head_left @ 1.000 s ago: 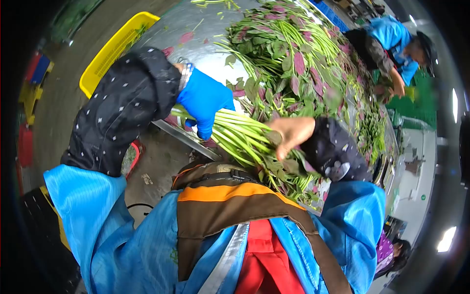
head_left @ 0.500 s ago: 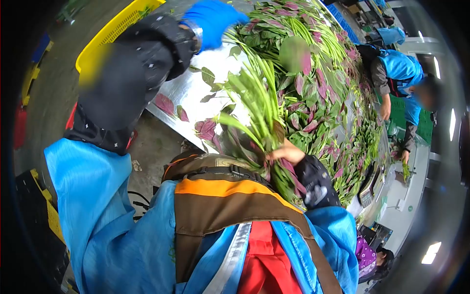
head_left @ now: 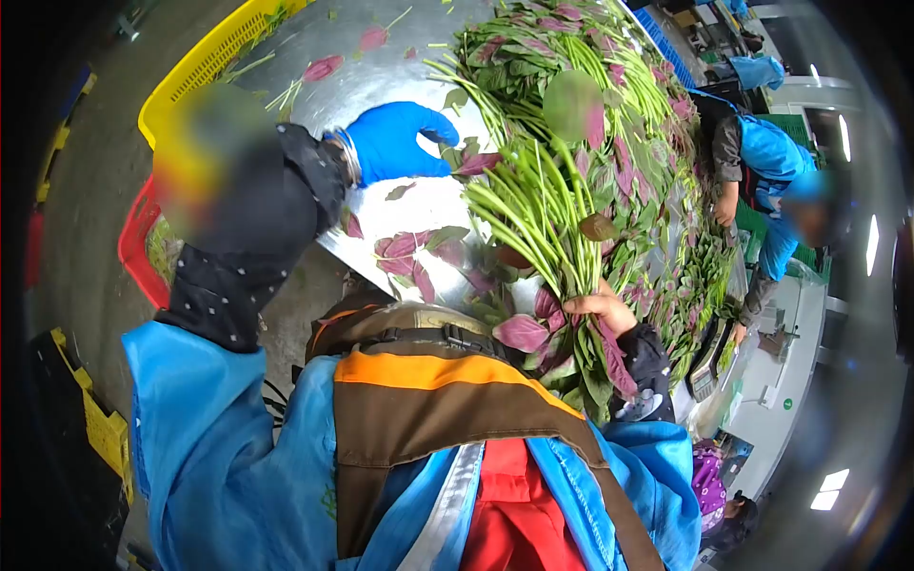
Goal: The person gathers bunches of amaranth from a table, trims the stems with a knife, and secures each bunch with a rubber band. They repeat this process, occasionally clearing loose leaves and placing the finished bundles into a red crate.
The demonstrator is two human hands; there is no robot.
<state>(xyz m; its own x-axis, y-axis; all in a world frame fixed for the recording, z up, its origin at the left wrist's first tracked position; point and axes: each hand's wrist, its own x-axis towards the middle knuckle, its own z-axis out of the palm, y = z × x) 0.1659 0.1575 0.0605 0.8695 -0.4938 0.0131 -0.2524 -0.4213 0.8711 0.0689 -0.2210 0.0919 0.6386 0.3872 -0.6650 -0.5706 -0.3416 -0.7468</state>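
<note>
My left hand, in a blue glove, hovers by the metal tabletop with thumb and fingers apart in a curve and nothing between them. A purple leaf lies just past its fingertips. Bare, my right hand is wrapped round a bunch of amaranth greens near its leafy end, close to my waist. The pale green stems fan out toward the table's far side, and purple and green leaves hang below the grip. Beyond the bunch spreads a big pile of the same greens.
Loose purple leaves are scattered on the metal table. A yellow crate and a red basket stand at the left. Across the pile, a person in a blue apron bends over greens. A scale sits at the right.
My left hand has come down from the table's far side toward me, its fingers now showing apart. The amaranth bunch in my right hand has shifted to the right and its stems have spread.
</note>
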